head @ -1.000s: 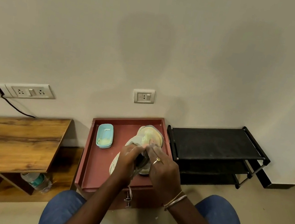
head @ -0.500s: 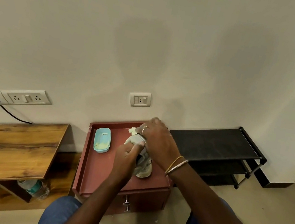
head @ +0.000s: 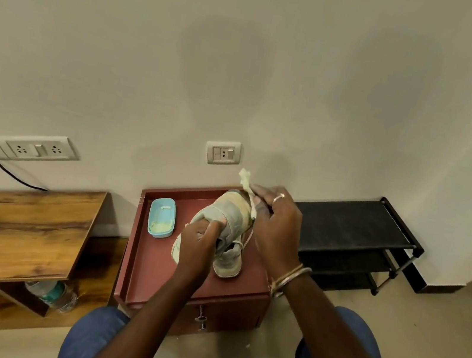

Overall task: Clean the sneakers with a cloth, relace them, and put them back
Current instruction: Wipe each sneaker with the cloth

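Compared with half a second ago: right hand off the top of the sneaker and down at its right flank, toe end uncovered, tail of the cloth flicked upward; left hand in the same grip. Right hand: fingers curled, pinching the pale cloth against the sneaker's toe end, above the far right corner of the red cabinet; ring on one finger, bangles at the wrist. Left hand: fingers curled over the sneaker's grey upper, above the middle of the cabinet top. Sneaker tilted, toe end raised toward the wall behind the cabinet, yellowed edge uppermost; heel contact with the cabinet top: cannot tell. Beneath both hands, on the cabinet top: grey shoe material with a loose lace; second sneaker or heel of the held one, cannot tell. On the left half of the cabinet top, apart from the sneaker: light blue dish with yellowish residue. In the cabinet's front drawer: key. Just right of the cabinet: black shoe rack. Left of the cabinet: wooden table, plastic bottle on its lower shelf. On the wall above the cabinet: socket plate; farther left, socket strip with black cable. In front of the cabinet: knees in blue jeans.
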